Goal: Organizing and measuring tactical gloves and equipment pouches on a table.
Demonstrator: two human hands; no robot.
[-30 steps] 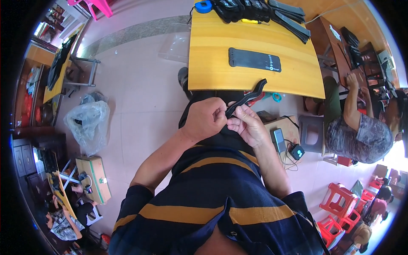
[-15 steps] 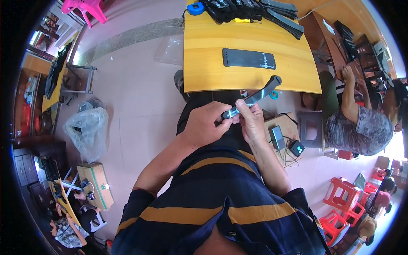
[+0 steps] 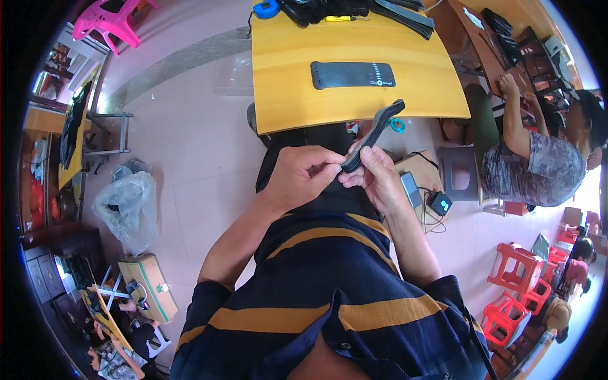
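Angling inward, both hands [image 3: 294, 180] [image 3: 384, 182] pinch a black strap [image 3: 378, 128] toward its near end.

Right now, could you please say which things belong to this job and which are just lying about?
Likely in use: black strip in the right hand; perhaps the dark flat piece on the table.
Apparently lying about: plastic bag, pink chair.

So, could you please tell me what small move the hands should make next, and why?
Perhaps the left hand should take a firm pinch on the near end of the black strip: it is right at that end, while the right hand holds the strip and the far end juts free.
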